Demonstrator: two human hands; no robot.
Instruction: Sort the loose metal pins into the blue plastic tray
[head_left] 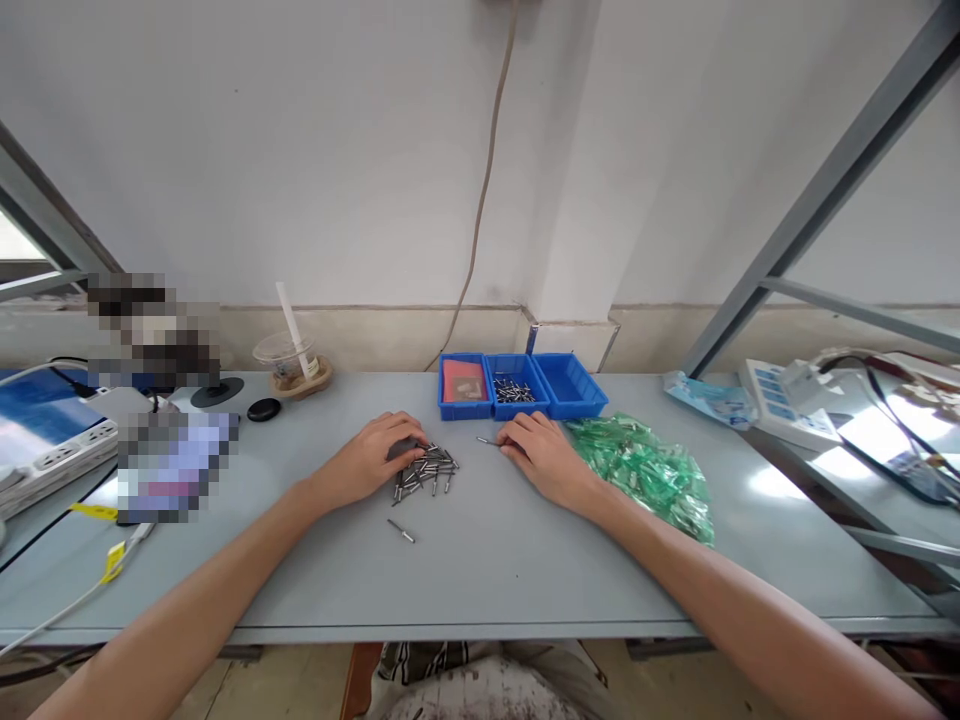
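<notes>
My right hand (546, 458) is closed, its thumb and fingertips pinching the end of a thin metal pin (486, 440) that points left, just over the table. My left hand (379, 455) rests at the left edge of a pile of metal pins (429, 468), with thumb and index finger apart and the fingertips touching the pile. The pins are short, silvery and dark, lying in all directions; some are hidden beneath the fingers. One loose pin (401, 531) lies nearer the front edge, away from the pile.
Behind the hands stand three joined blue bins: one with a reddish packet (463, 382), one with small metal pieces (514, 390), one bare blue bin (570, 385). Green plastic bags (649, 475) lie beside my right forearm. Power strips (75, 450), a cup (286, 350) and metal posts flank the grey table (480, 585).
</notes>
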